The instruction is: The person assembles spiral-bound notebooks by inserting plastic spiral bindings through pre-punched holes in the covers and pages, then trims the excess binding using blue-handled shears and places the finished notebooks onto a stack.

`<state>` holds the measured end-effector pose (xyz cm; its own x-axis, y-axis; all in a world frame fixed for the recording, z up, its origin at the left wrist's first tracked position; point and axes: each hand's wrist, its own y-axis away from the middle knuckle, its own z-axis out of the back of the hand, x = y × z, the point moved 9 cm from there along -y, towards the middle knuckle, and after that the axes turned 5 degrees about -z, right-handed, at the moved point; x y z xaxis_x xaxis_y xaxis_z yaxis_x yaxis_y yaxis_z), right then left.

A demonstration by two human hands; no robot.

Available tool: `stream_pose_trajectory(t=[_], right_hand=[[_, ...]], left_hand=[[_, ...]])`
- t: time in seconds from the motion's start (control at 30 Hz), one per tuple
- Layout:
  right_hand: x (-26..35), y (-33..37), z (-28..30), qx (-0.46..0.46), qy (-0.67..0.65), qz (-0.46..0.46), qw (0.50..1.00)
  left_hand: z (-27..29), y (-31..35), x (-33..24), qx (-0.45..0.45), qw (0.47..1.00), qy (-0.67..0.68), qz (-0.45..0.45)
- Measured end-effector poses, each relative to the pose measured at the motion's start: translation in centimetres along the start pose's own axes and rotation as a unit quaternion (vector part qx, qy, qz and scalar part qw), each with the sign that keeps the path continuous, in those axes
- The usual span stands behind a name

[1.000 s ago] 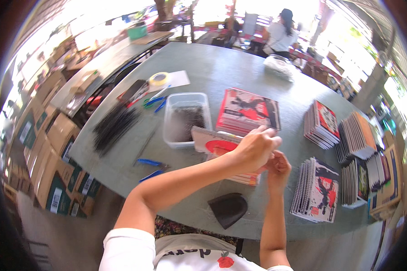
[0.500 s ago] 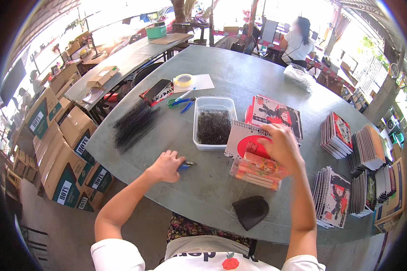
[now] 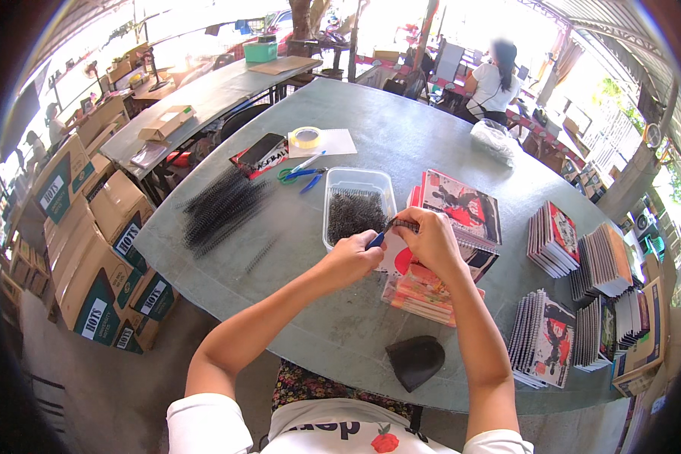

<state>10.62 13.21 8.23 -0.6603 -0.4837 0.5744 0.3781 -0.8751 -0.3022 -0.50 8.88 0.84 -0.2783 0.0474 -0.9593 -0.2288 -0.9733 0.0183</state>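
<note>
My left hand (image 3: 356, 257) is closed around blue-handled pliers (image 3: 376, 240), their tip by the black coil (image 3: 407, 225) on the top edge of a notebook. My right hand (image 3: 431, 240) pinches that coil edge. The notebook's white page with a red circle (image 3: 401, 261) shows partly below my fingers. Under it lie notebooks with pink-orange covers (image 3: 424, 296). Just behind my left hand stands a clear plastic tub (image 3: 328, 216) with many short black coils (image 3: 356, 212). Behind the notebook sits a stack of red-and-white notebooks (image 3: 461, 208).
Long black coils (image 3: 223, 208) lie at the left, one loose coil (image 3: 261, 256) nearer. Beyond are green- and blue-handled tools (image 3: 301, 176), a pen (image 3: 306, 161) and a tape roll (image 3: 305, 137). A dark pad (image 3: 416, 362) lies near the front edge. Notebook stacks (image 3: 545, 337) fill the right.
My left hand has lifted the pliers from the table and moved right to the notebook's coil. My right hand has shifted left along the coil edge, toward the pliers.
</note>
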Motion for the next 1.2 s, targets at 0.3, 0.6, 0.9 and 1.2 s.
stream_pose_trajectory(t=[0.3,0.6,0.9,1.2], right_hand=[[-0.1,-0.9,-0.4,-0.009,0.062,-0.074,0.995],[-1.0,-0.8,0.5,-0.062,0.103,-0.073,0.99],[0.8,-0.3,0.1,-0.086,0.125,-0.043,0.987],[-1.2,2.1,1.6,-0.1,0.15,-0.006,0.984]], left_hand=[[0.9,-1.4,4.1,0.089,0.976,0.157,0.119],[2.9,-3.0,4.6,0.032,0.989,0.028,0.139],[-1.4,0.2,0.5,0.173,0.871,0.423,0.182],[1.2,0.1,0.7,0.057,0.974,-0.209,-0.072]])
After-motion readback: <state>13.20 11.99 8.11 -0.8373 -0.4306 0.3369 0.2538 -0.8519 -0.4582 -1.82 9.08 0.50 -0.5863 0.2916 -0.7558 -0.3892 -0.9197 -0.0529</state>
